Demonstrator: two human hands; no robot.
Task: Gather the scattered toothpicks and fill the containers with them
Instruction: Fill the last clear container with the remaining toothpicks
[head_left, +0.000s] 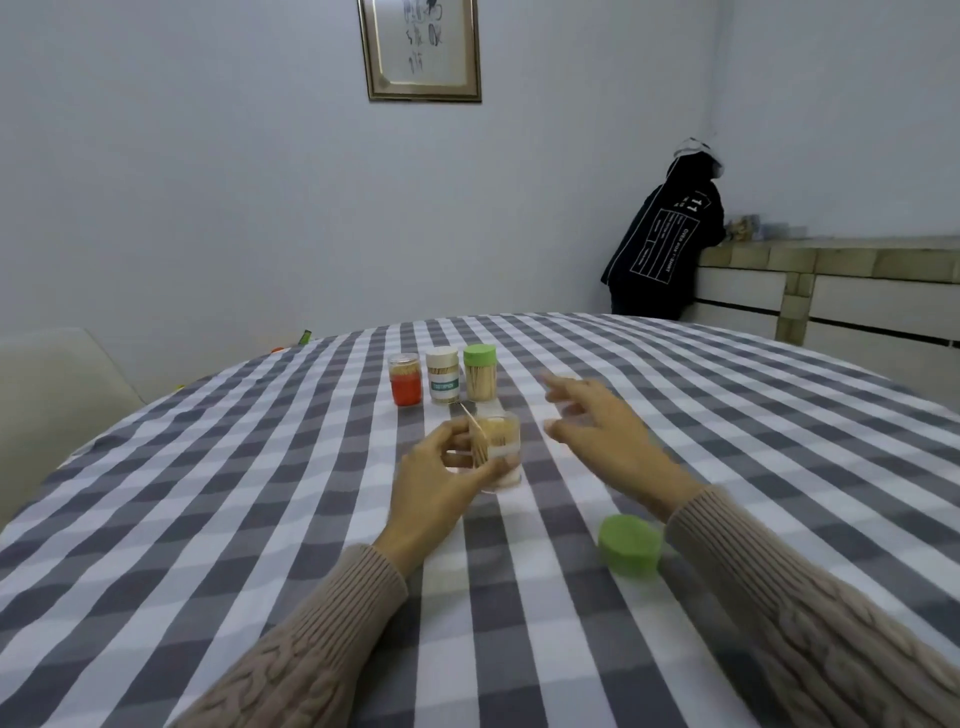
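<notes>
My left hand (441, 480) grips a clear open container (501, 449) full of toothpicks, which stands on the checked tablecloth (260, 519). A small bundle of toothpicks (477, 439) is pinched in the same fingers beside the container, one stick pointing up to the left. My right hand (605, 434) hovers just right of the container with fingers spread and empty. A loose green lid (630, 545) lies on the cloth under my right forearm.
Three filled containers stand in a row behind: a red one (405, 379), a white-capped one (443, 375) and a green-capped one (480, 371). A person in a dark jacket (665, 239) leans on a counter at the back right. A chair (57, 395) stands at left.
</notes>
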